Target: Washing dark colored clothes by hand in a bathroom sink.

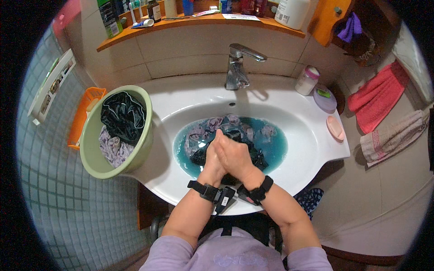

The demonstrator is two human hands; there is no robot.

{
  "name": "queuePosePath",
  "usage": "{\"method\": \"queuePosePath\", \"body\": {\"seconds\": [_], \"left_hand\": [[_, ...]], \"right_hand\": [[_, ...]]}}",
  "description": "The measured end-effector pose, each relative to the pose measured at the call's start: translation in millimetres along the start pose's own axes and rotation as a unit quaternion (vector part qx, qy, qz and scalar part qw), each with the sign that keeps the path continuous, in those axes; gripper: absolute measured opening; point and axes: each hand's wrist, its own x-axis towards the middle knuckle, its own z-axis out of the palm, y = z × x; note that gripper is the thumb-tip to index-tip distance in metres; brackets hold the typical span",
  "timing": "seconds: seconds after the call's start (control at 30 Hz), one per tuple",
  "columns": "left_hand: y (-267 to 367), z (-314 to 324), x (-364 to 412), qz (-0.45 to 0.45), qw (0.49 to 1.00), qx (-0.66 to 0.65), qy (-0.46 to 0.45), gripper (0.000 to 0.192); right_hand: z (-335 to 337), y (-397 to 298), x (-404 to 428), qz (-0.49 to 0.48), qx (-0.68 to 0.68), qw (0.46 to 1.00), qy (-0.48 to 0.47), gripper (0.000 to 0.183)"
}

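My left hand (213, 157) and my right hand (234, 154) are pressed together above the washbasin (305, 135). The right hand's fingers wrap over the left; whether anything lies between the palms is hidden. Below them, black cloth (256, 157) lies bunched in blue-green water (276, 145), partly covered by my hands. Patterned light purple cloth (196, 132) floats along the far and left sides of the water. On the basin's left end, a green plastic tub (149, 111), tilted in view, contains a black garment with pale piping (123, 117) and patterned light purple cloth (115, 149).
Behind the basin stands a chrome faucet (236, 67), beneath a wooden shelf (190, 22) of toiletries. A jar with a pink lid (307, 80), a lilac container (324, 99) and a pink soap dish (335, 128) occupy the right rim. An orange basket (77, 118) is beyond the tub; towels (378, 96) hang right.
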Motion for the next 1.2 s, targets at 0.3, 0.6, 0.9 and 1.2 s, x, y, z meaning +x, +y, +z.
{"method": "queuePosePath", "body": {"seconds": [0.3,0.6,0.9,1.2], "left_hand": [[21.1,82.6,6.9,0.130,0.905,0.214,0.345,0.032],[19.3,43.4,8.2,0.261,0.579,0.746,0.199,0.020],[0.6,27.6,0.8,-0.108,0.445,0.888,0.031,0.027],[-1.7,14.2,7.9,-0.264,0.370,0.891,0.019,0.033]], "right_hand": [[-36.0,84.4,-0.4,0.295,0.127,0.947,0.002,0.032],[-27.8,102.9,-25.8,0.208,-0.074,0.907,-0.359,0.053],[-7.2,102.3,-28.2,0.347,-0.197,0.753,-0.524,0.050],[-23.3,129.0,-38.1,0.365,-0.090,0.828,-0.416,0.056]]}}
